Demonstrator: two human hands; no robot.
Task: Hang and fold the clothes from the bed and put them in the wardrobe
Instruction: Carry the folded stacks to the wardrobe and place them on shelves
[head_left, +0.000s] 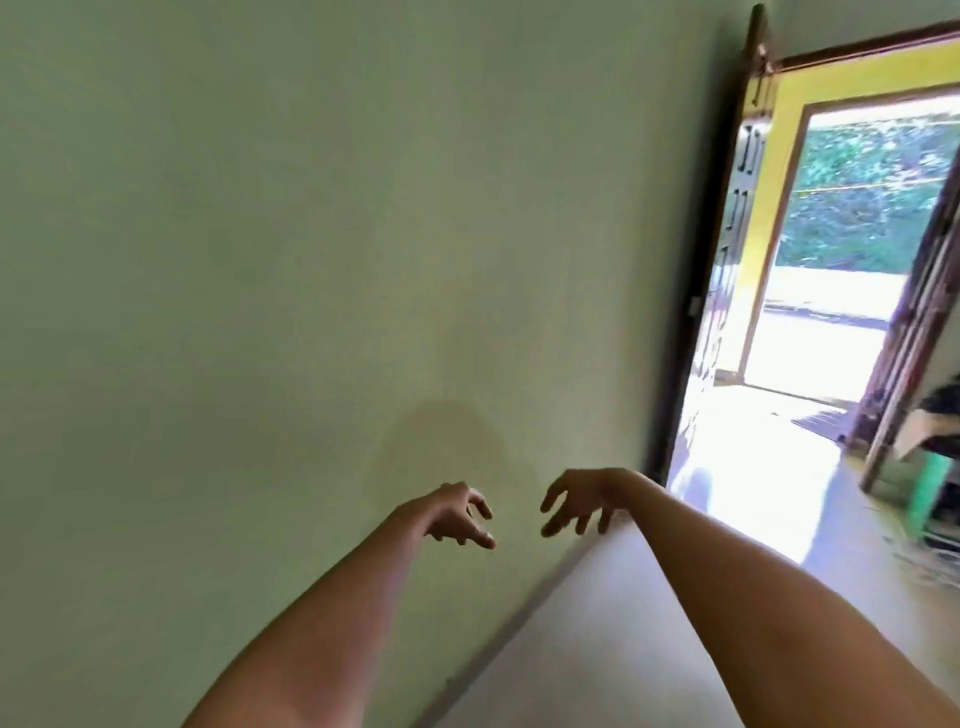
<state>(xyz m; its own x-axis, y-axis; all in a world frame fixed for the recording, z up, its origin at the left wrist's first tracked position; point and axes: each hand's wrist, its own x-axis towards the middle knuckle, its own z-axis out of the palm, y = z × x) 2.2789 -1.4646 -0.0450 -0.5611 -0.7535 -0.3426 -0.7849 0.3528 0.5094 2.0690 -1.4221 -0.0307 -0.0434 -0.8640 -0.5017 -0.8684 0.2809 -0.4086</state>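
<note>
Head view: both bare arms reach forward toward the green wall (260, 260). The left hand (457, 514) and right hand (582, 496) hang near each other, wrists bent, fingers loosely spread and drooping, holding nothing. Where the clothes are cannot be told.

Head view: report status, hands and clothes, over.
Left hand open, empty. Right hand open, empty. No clothes, bed or wardrobe in view. Green wall ahead, open doorway at right.

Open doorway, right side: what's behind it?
A sunlit floor, a yellow wall with a second opening, and greenery outside. The brown wooden frame hides whatever lies farther right.
</note>
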